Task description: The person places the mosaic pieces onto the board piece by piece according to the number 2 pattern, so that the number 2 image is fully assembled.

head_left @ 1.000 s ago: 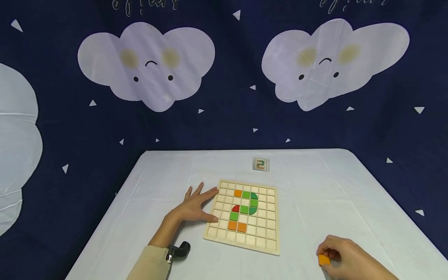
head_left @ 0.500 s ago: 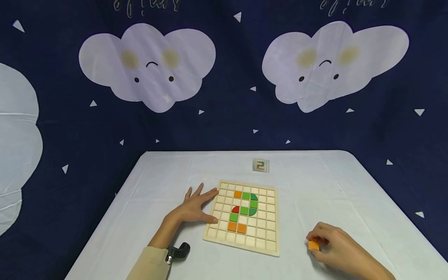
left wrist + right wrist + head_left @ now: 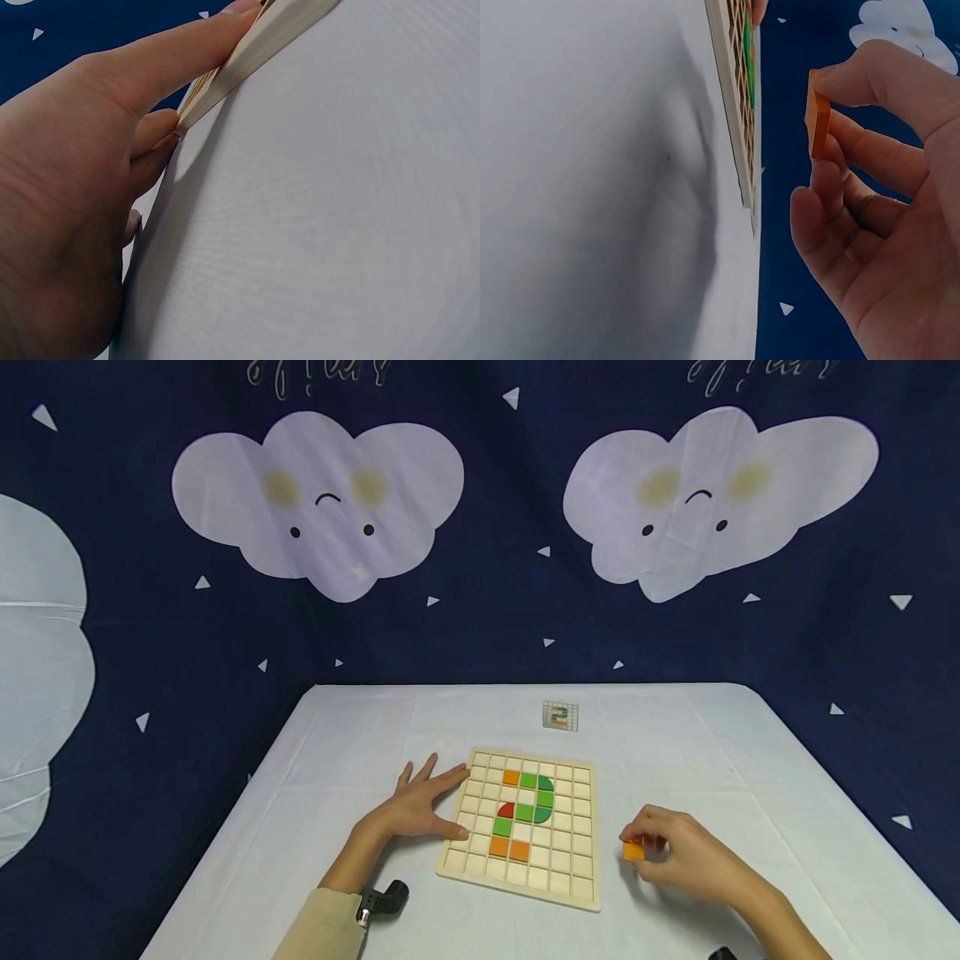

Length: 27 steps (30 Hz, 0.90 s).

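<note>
A wooden grid board (image 3: 465, 862) lies on the white table, with orange, green and red tiles set in some of its squares. My left hand (image 3: 408, 810) rests at the board's left edge, fingers spread, thumb and index finger touching the frame; the left wrist view shows the fingers (image 3: 176, 64) along the wooden side. Right of the board, my right hand (image 3: 678, 852) pinches an orange square tile (image 3: 633, 851) between thumb and fingertips. In the right wrist view the tile (image 3: 817, 116) is seen edge-on, held above the table.
A small pattern card (image 3: 560, 716) showing a coloured figure on a grid lies behind the board. White cloth (image 3: 660, 760) covers the table. A dark blue curtain (image 3: 510, 568) with clouds hangs behind it.
My right hand has moved left and away from me with the orange tile, closer to the board. The left hand and the board have stayed in place.
</note>
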Motion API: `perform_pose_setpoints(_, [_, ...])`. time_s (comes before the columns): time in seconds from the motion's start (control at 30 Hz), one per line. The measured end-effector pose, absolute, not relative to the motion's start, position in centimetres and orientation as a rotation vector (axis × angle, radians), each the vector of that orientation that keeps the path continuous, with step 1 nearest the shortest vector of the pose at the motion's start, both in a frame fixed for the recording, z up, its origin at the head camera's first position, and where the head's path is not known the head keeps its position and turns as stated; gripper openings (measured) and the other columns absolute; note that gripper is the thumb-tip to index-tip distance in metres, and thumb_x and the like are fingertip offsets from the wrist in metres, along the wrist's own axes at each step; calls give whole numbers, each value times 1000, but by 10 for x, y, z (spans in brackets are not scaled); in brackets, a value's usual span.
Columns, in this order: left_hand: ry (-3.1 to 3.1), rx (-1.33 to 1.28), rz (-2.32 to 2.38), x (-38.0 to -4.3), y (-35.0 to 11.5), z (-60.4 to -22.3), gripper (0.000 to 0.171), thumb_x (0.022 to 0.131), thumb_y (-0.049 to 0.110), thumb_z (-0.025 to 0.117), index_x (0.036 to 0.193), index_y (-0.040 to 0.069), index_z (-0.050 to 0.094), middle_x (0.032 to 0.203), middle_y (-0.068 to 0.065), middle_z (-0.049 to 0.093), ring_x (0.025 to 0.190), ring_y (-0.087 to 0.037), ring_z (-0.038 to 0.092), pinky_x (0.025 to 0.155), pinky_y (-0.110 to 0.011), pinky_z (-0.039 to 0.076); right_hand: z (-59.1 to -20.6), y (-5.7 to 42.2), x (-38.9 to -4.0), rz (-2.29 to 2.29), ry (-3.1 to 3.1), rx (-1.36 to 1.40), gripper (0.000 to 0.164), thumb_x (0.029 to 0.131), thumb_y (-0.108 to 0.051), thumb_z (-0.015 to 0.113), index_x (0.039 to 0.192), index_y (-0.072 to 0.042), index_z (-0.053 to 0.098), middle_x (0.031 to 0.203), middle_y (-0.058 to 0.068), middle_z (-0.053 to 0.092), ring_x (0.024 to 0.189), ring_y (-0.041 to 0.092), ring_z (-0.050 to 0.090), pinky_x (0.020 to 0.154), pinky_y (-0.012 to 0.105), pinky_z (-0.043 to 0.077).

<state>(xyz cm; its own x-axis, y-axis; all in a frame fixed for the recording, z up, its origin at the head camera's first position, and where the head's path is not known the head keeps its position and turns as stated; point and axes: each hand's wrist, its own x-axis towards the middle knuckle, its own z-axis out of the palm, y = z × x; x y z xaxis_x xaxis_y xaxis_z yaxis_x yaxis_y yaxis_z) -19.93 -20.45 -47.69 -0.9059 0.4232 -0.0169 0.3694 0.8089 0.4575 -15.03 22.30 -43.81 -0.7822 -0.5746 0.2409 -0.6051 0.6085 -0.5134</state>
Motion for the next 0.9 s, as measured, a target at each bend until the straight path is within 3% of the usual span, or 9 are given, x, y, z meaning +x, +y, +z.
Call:
perform_pose_setpoints(0.63, [2878,632,692,-199,-205,-478,107,62,75,70,151,27,34,154,12,28,145,-31,0,109,-58,-10,-440,188,-179,1007,-2830,1106,30,70,-10,77,99,-18,73,84,-13,59,73,12,56,60,22,46])
perform_pose_setpoints(0.9, [2872,627,694,-200,-204,-477,106,63,74,71,151,27,34,154,13,27,145,-30,-1,109,-58,-11,-438,173,-183,1035,-2821,1114,27,74,-21,82,99,-19,74,82,-12,60,72,11,55,59,22,45])
